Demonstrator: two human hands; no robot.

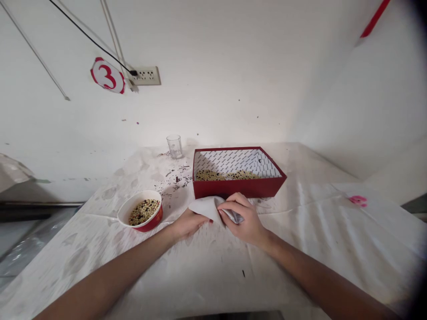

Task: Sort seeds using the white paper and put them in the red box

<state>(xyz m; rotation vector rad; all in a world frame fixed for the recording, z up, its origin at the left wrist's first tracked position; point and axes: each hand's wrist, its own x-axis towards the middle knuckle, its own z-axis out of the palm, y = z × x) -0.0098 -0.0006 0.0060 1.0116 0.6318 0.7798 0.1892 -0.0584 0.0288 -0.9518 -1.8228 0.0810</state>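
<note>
Both hands hold a folded piece of white paper [207, 208] just in front of a dark red box. My left hand [189, 223] grips its left side, thumb on top and the other fingers hidden beneath. With fingertips pinched together, my right hand [243, 218] holds the paper's right side, where a greyish inner face shows. The open red box [235, 189] has a white printed lining, and small pale and dark beads or beans [210, 175] lie in piles on its floor. Whether the paper contains anything is hidden.
Left of my hands stands a red and white paper bowl [153, 221] of similar pieces, a white handle sticking out leftward. A clear glass [175, 146] stands near the wall. Dark bits [175, 181] lie scattered between glass and box. A wall socket [147, 75] has a black cable plugged in.
</note>
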